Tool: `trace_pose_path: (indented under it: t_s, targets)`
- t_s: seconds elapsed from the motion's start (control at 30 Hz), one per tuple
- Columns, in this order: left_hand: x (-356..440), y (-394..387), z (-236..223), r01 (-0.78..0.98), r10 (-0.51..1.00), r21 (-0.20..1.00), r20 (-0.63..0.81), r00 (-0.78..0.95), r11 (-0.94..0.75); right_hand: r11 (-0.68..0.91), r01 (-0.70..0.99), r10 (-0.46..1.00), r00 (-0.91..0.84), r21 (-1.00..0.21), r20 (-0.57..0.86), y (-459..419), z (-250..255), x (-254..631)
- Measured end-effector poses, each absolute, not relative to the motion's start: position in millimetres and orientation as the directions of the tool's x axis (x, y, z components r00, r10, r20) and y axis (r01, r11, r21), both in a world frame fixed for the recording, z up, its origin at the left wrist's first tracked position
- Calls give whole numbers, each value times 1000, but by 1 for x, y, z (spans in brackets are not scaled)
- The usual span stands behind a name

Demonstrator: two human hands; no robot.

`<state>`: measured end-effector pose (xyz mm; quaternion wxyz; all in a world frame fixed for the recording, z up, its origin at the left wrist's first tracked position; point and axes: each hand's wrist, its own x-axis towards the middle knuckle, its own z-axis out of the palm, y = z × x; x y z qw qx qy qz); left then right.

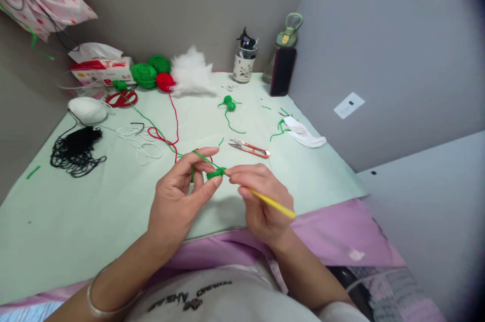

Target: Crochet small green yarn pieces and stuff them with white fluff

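Note:
My left hand [185,191] pinches a small green crochet piece [214,174] between thumb and fingers, with green yarn [204,157] stretched over the raised index finger. My right hand [265,198] grips a yellow-handled crochet hook [275,203], its tip at the right end of the piece, partly hidden by the fingers. The yarn runs back across the table toward a small green bundle [120,85] at the back left. Just beyond the hands lie orange-handled thread snips [250,149]. A strand of red yarn [175,120] passes near my left fingers.
Along the back stand a tissue box [102,70], green yarn balls [144,75], a red ball [165,82], white stuffing [192,73], a pen jar [243,64], a bottle [288,34] and a phone [283,71]. Black yarn [78,150] and red scissors [122,99] lie left; white cloth [304,132] right.

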<state>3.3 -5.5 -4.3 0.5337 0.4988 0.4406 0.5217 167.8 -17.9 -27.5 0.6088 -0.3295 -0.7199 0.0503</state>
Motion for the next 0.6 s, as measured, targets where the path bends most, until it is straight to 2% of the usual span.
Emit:
trace_pose_path:
  t_s: [0.07, 0.13, 0.17, 0.23, 0.3, 0.37, 0.4, 0.5, 0.6]
  targets:
    - [4, -4, -2, -258, 986, 962, -51, 161, 92, 759, 553, 482, -123, -344, 867, -19, -28, 168]
    - [3, -2, 1, -364, 939, 889, -173, 299, 279, 746, 592, 468, -139, -305, 873, -20, -28, 169]
    - [2, 0, 3, -389, 910, 850, -220, 350, 355, 746, 562, 490, -102, -356, 866, -19, -28, 169]
    - [0, 2, 5, -405, 883, 810, -271, 383, 425, 736, 401, 581, 41, -546, 813, -17, -27, 170]
    - [-1, 2, 6, -407, 897, 821, -262, 355, 401, 692, 158, 684, 165, -704, 710, -14, -25, 170]
    - [1, 1, 6, -394, 918, 852, -221, 328, 346, 630, -4, 764, 184, -776, 619, -10, -23, 169]
    - [2, 1, 5, -386, 928, 867, -196, 317, 315, 608, -30, 785, 167, -793, 596, -9, -22, 169]
    - [7, -1, 2, -349, 954, 909, -137, 265, 227, 597, 61, 789, 132, -800, 600, -10, -22, 165]
    - [10, -2, 0, -361, 972, 914, -115, 204, 184, 687, 311, 673, 67, -657, 736, -14, -26, 163]
